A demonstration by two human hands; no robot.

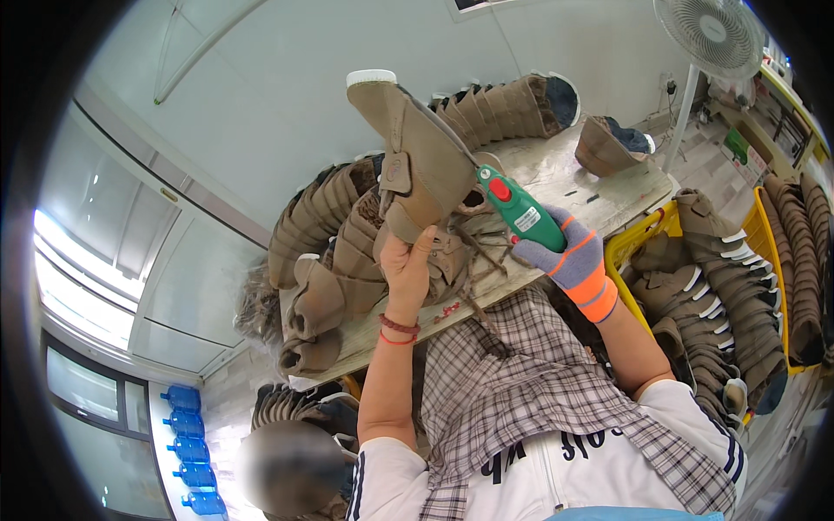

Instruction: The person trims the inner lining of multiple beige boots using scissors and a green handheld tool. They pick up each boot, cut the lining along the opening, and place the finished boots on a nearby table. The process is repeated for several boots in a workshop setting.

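My bare left hand [408,269] grips the lower end of a brown shoe upper [426,165], raised above the bench with its white-edged end pointing up. The upper has a strap across it. In my right hand [578,260], which wears a grey and orange glove, is a green hand-held power tool [527,215] with a red button. Its front tip meets the right edge of the upper; the exact contact is too small to make out. Beneath the held piece, more brown uppers [447,265] and loose dark laces or strips [495,247] lie on the bench.
The worn wooden bench [630,195] carries a nested row of uppers [499,113] at the back, curved stacks [317,217] on the left and a single upper [604,146] at right. Yellow crates [618,252] of uppers stand right, beyond them a fan [712,35].
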